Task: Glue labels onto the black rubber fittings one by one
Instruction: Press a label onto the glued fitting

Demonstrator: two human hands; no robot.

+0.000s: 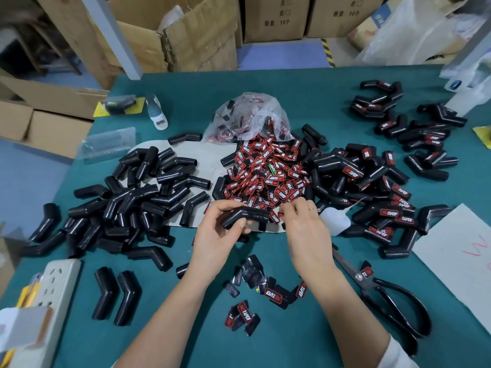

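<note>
My left hand [218, 235] grips a bent black rubber fitting [245, 215] just in front of a heap of red-and-black labels [265, 173]. My right hand [303, 227] pinches a small red label [281, 214] at the heap's near edge, close to the fitting's right end. Unlabelled fittings [138, 197] lie piled on the left. Labelled fittings [372, 192] are heaped on the right, with more at the far right [414, 128]. A white glue bottle [336, 220] lies just right of my right hand.
Black scissors [393, 301] lie at the near right. Loose labels [255, 288] are scattered between my forearms. A power strip [53, 288] sits at the near left and a plastic bag [249, 115] behind the heap. Cardboard boxes [186, 35] stand beyond the green table [305, 88].
</note>
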